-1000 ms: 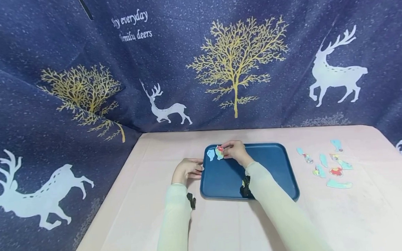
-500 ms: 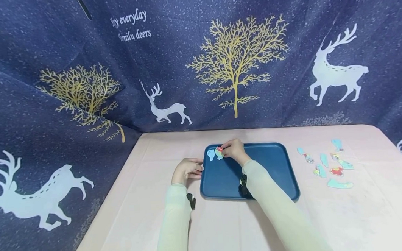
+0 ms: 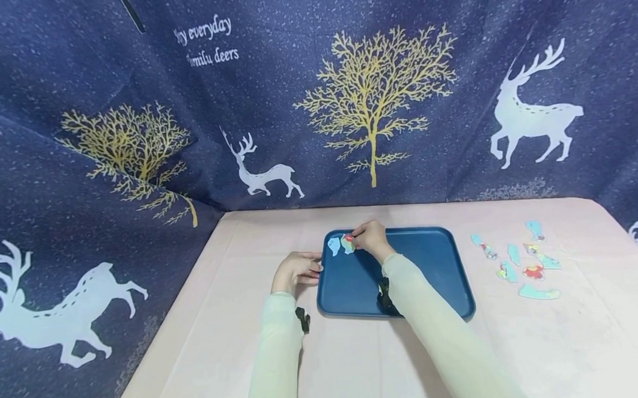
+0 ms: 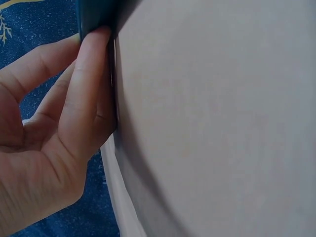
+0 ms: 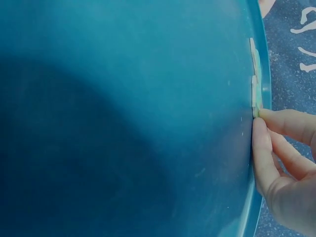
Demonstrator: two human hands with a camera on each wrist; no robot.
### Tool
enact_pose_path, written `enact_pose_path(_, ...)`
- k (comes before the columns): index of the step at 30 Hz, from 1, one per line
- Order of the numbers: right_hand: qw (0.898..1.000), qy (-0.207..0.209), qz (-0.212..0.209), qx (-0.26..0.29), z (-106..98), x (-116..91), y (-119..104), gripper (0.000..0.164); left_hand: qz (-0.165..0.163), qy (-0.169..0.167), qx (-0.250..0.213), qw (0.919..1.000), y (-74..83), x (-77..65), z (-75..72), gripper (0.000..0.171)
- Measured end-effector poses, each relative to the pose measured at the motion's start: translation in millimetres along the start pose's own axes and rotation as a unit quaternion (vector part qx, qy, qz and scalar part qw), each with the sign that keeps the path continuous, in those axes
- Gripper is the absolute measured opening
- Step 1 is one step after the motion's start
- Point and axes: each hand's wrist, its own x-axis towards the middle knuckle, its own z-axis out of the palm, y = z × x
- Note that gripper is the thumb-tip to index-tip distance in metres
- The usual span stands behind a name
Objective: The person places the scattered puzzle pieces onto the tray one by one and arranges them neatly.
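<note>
Near the far left corner of the blue tray (image 3: 351, 290) lie two flat jigsaw puzzle pieces side by side. One is a light blue puzzle piece (image 3: 334, 245); just right of it is a red and yellow puzzle piece (image 3: 347, 244). My right hand (image 3: 372, 239) pinches this second piece at its right edge between thumb and fingertips (image 5: 261, 129). Seen from the right wrist, both pieces lie low against the tray floor. My left hand (image 3: 297, 268) holds the tray's left rim, with a fingertip (image 4: 96, 39) on the edge in the left wrist view.
Several loose puzzle pieces (image 3: 539, 293), blue, red and yellow, lie on the pale pink tablecloth (image 3: 224, 348) to the right of the tray. A dark blue curtain (image 3: 400, 98) with deer and trees hangs behind and along the left side.
My right hand has shifted very slightly, and the red and yellow piece has turned a little beside the blue one. My left hand stays at the tray's rim.
</note>
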Motion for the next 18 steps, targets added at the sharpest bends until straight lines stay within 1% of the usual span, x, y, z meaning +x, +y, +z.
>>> enact_pose_path(4, 1.000, -0.011, -0.002, 0.018, -2, 0, 3, 0.022, -0.001, -0.003, -0.004, 1.0000, -0.3, 0.5, -0.1, 0.046)
enact_pose_path(8, 0.997, -0.037, -0.002, 0.071, -6, 1, 7, 0.025, 0.003, -0.006, -0.006, 1.0000, 0.1, 0.4, 0.2, 0.047)
enact_pose_path(11, 0.992, -0.064, -0.004, 0.110, -11, -1, 8, 0.028, 0.007, -0.005, -0.004, 1.0000, 0.8, -0.5, 0.3, 0.047)
enact_pose_path(14, 0.988, -0.088, -0.013, 0.125, -17, -2, 7, 0.032, 0.005, -0.004, -0.002, 1.0000, 1.5, -2.2, 0.4, 0.046)
enact_pose_path(18, 0.986, -0.099, -0.028, 0.132, -28, -3, 4, 0.036, 0.008, -0.004, -0.003, 1.0000, 1.0, -3.7, 0.4, 0.046)
